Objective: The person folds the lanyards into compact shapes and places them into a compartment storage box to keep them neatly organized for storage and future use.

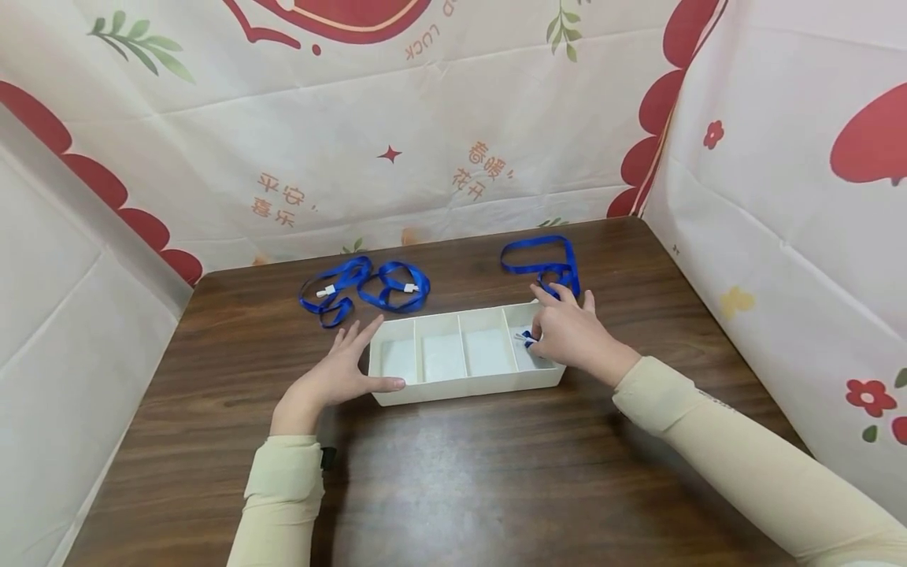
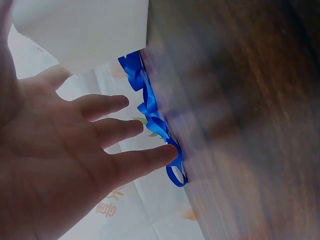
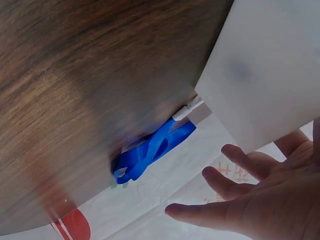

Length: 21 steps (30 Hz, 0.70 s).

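A white box [image 1: 468, 387] with several compartments stands on the table. My left hand [image 1: 335, 376] spans its left end, the thumb along the front rim and the index finger by the back corner. Its other fingers [image 2: 120, 131] stretch out straight beside the box. Over the rightmost compartment, my right hand [image 1: 572, 329] reaches in and pinches a small dark blue and white piece [image 1: 525, 339] between thumb and index finger. The other fingers [image 3: 230, 182] of that hand extend past the box's back edge. Part of the small piece is hidden by the hand.
Two coiled blue lanyards [image 1: 420, 293] with white clips lie behind the box on the left. Another blue lanyard [image 1: 540, 242] lies behind its right end, close to my right fingers. Printed white cloth [image 1: 397, 189] walls in the brown wooden table [image 1: 453, 488] at the back and sides.
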{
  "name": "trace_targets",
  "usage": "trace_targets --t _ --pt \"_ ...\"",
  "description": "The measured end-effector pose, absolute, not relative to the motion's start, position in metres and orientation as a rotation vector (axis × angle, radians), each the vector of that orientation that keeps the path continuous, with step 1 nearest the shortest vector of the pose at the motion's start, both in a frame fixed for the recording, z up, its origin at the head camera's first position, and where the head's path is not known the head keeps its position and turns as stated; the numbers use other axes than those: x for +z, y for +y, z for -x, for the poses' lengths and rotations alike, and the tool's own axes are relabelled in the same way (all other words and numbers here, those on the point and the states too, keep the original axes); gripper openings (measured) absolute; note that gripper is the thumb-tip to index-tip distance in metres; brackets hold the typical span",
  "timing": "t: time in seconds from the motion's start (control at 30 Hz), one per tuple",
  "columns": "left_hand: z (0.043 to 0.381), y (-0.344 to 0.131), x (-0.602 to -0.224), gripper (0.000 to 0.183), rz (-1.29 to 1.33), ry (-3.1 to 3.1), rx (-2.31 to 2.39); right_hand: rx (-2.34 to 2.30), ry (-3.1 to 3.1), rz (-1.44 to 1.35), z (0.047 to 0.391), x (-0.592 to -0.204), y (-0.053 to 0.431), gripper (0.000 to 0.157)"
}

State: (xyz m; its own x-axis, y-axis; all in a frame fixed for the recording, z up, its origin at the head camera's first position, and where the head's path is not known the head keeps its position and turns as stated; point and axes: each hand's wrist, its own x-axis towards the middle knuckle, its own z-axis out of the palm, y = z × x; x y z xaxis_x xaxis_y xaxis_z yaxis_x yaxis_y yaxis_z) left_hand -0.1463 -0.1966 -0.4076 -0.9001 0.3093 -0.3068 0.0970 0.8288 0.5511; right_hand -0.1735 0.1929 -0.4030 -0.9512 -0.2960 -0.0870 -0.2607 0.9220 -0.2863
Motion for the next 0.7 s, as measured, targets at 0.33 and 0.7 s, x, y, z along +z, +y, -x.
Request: trace_targets --t 0.33,0.7 --pt "0.147 -0.194 -0.408 0.124 -0.289 2.607 0.77 -0.435 2.967 0.374 0.17 -0.413 0.193 0.025" --pt "0.145 -0.189 -0.411 0.124 -0.276 2.592 0.82 -0.446 2.997 0.354 0.169 -0.421 0.195 0.023"
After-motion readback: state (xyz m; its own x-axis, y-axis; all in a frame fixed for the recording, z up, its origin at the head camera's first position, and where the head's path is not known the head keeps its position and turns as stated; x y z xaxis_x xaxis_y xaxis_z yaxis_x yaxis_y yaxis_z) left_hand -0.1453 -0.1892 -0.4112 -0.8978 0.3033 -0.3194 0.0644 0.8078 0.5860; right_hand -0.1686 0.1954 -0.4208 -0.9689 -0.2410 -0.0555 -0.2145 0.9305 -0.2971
